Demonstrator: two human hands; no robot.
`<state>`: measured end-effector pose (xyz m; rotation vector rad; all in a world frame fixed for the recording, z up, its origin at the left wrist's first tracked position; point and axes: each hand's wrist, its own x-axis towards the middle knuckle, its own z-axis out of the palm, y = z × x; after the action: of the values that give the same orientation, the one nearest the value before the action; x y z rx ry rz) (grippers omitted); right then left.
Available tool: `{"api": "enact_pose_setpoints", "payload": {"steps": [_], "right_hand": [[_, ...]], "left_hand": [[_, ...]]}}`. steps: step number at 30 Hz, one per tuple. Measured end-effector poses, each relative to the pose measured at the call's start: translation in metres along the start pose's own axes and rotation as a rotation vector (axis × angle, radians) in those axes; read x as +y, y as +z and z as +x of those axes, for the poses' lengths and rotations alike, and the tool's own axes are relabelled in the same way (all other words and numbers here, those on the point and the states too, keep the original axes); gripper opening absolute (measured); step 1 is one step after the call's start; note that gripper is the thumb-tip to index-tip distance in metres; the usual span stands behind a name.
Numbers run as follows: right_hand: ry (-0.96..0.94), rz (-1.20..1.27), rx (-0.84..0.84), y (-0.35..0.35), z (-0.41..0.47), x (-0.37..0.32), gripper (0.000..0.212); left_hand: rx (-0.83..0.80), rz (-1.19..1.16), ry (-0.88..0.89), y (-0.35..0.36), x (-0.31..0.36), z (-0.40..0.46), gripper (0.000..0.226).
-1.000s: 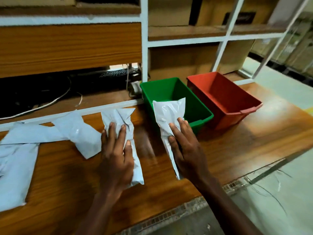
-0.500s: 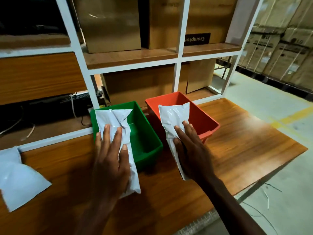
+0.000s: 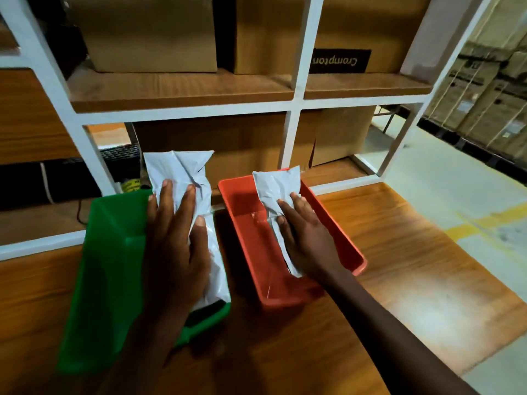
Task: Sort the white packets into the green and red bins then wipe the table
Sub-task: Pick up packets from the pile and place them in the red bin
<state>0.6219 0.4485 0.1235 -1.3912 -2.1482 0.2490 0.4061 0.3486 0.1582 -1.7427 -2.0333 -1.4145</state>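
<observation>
Over the green bin [image 3: 108, 252], at the desk's [image 3: 399, 266] back edge toward its left side, the left hand [image 3: 174, 252] holds a white packet [image 3: 185, 178]. Fingers lie long and nearly straight across the packet's top face, thumb on its right side; whether anything curls beneath I cannot tell. Packet runs lengthwise under the palm, its crumpled far end sticking out beyond the fingertips and past the bin's back rim, its near end showing below the heel of the hand, just above the bin's front right corner. Right beside it, close but not plainly touching, the red bin [image 3: 336, 232] sits nearer the desk's middle, long axis angled toward the back. Right hand [image 3: 305, 238] is inside it, fingers straight and spread, pressing flat on a second white packet [image 3: 278, 185]. That packet lies under and ahead of the fingers, its wrinkled far end rising against the bin's back wall, a narrow strip of it trailing along the left side of the palm down toward the wrist. Behind both bins stands a white-framed shelf unit [image 3: 296, 104] with cardboard boxes [image 3: 148, 32] on its wooden boards, one bearing an upside-down "Crompton" label [image 3: 339, 60]. Dark cables and a keyboard sit in the low compartment at back left. Pale floor with yellow marking lies beyond the desk's right edge.
</observation>
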Motion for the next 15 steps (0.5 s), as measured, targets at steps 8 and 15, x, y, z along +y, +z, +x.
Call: {"api": "enact_pose_setpoints", "payload": {"steps": [8,15], "right_hand": [[-0.052,-0.088,-0.247,0.047,0.055,0.047,0.047],[-0.05,-0.102,-0.4,0.075,0.067,0.076,0.048]], "left_hand": [[0.091,0.077,-0.12,0.034,0.017,0.006,0.051],[0.149,0.183,-0.218,0.054,0.044,-0.005,0.052]]}}
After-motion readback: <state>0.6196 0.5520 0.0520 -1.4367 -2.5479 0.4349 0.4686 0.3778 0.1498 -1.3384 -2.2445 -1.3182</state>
